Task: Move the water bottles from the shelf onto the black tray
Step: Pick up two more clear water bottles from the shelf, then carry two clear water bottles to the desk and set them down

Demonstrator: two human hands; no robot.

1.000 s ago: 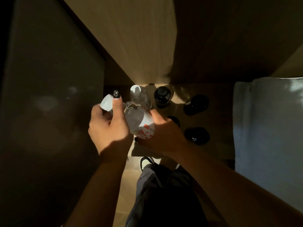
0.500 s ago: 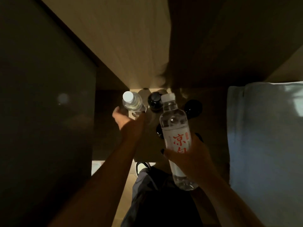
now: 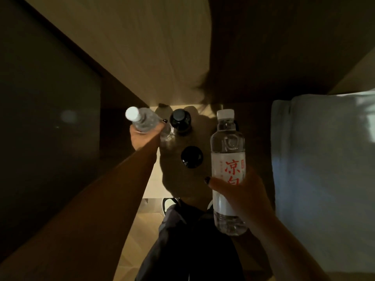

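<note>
My right hand point(image 3: 242, 196) grips a clear water bottle point(image 3: 227, 155) with a white cap and a white label with red characters, held upright above the shelf's front. My left hand point(image 3: 143, 137) reaches forward and is closed around a second clear water bottle point(image 3: 142, 119) with a white cap, tilted to the left, at the back left of the wooden shelf point(image 3: 156, 179). No black tray can be made out in this dim view.
Two dark-capped bottles point(image 3: 180, 120) point(image 3: 191, 157) stand on the shelf between my hands. A dark panel point(image 3: 48, 118) fills the left side. A folded white towel point(image 3: 324, 159) lies to the right. Wooden boards rise behind the shelf.
My right hand lifted the labelled bottle up and to the right, out of both hands. My left hand let go of it, reached forward and closed on the second bottle, tilting it left.
</note>
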